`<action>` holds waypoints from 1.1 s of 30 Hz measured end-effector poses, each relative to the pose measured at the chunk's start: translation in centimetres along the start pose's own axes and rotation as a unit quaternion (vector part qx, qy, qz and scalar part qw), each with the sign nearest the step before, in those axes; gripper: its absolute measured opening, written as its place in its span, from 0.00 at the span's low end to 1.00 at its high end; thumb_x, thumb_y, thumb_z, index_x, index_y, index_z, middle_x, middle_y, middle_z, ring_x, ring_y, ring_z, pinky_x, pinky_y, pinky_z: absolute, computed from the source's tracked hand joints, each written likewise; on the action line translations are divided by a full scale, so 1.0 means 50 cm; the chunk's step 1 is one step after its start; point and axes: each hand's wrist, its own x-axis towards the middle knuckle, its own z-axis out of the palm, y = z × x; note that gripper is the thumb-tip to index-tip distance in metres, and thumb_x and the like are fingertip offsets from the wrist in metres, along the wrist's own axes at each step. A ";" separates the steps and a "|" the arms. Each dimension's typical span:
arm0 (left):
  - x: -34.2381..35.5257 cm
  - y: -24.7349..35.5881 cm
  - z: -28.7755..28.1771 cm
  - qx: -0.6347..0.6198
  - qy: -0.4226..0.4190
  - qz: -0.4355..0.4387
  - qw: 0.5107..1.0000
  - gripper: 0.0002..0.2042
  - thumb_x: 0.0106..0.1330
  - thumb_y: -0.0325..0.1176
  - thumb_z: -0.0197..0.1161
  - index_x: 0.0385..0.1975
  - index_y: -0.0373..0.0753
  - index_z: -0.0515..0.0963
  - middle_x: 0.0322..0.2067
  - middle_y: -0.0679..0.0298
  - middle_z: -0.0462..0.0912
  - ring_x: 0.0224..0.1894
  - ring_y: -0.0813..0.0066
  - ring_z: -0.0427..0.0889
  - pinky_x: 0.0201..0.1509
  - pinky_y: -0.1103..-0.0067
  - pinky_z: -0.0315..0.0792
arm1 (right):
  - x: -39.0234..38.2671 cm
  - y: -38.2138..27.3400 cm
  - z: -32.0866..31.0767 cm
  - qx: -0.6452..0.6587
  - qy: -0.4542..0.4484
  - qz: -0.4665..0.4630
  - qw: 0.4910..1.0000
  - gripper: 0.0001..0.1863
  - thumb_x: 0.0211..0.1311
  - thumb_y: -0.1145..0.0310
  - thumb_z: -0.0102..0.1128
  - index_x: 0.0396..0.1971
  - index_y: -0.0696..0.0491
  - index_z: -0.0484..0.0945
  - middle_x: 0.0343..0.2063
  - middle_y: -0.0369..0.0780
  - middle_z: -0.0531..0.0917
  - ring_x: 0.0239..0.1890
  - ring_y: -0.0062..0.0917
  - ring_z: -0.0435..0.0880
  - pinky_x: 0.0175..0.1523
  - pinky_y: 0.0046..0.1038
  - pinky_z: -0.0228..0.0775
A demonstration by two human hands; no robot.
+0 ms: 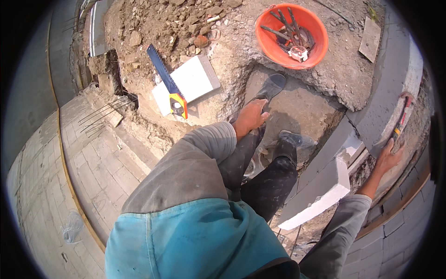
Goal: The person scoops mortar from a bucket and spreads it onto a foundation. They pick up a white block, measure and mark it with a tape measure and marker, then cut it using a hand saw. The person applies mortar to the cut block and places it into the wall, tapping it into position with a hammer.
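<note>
My left hand [251, 117] rests on my dark-trousered left knee, its fingers a little apart with nothing in them. At the right, my right hand [388, 157] has its thumb and fingers at the lower end of a hammer-like tool [400, 120] with a red, black and yellow handle. That tool lies along the curved edge of a grey stone slab [381, 118]. Next to my right forearm, a white-edged grey slab [320, 193] stands tilted. A hand saw [166, 76] with a blue blade and yellow-orange handle lies across a white block [194, 80] at the upper left.
An orange bucket [263, 39] holds several hand tools. My shoes [273, 85] stand in a dug-out hollow. Rubble [181, 28] lies beyond; thin steel rods [104, 111] stick out at the left above grey paving [88, 169]. A flat board [370, 39] lies at the upper right.
</note>
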 end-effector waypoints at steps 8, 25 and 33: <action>-0.340 -0.462 -0.142 0.016 0.168 -0.381 0.909 0.20 0.62 0.39 0.64 0.50 0.33 0.80 0.39 0.46 0.86 0.42 0.54 0.87 0.49 0.66 0.77 | -0.285 -0.239 -0.047 0.166 -0.248 0.040 0.954 0.19 0.70 0.71 0.53 0.58 0.60 0.75 0.43 0.45 0.83 0.40 0.30 0.83 0.49 0.30 0.74; -0.428 -0.321 -0.042 -0.408 0.070 -0.253 0.874 0.17 0.73 0.27 0.53 0.59 0.29 0.71 0.48 0.54 0.82 0.48 0.70 0.82 0.52 0.76 0.77 | -0.038 -0.727 0.380 0.045 -0.237 -0.211 0.947 0.14 0.51 0.65 0.62 0.38 0.54 0.77 0.33 0.52 0.79 0.38 0.48 0.79 0.43 0.45 0.72; -0.136 0.041 -0.259 -0.583 -0.022 -0.128 0.802 0.24 0.74 0.29 0.51 0.69 0.33 0.59 0.61 0.53 0.69 0.55 0.69 0.76 0.54 0.73 0.77 | -0.325 -0.702 -0.098 0.374 -0.399 0.073 0.834 0.31 0.45 0.65 0.69 0.53 0.56 0.78 0.48 0.48 0.77 0.54 0.41 0.77 0.60 0.36 0.69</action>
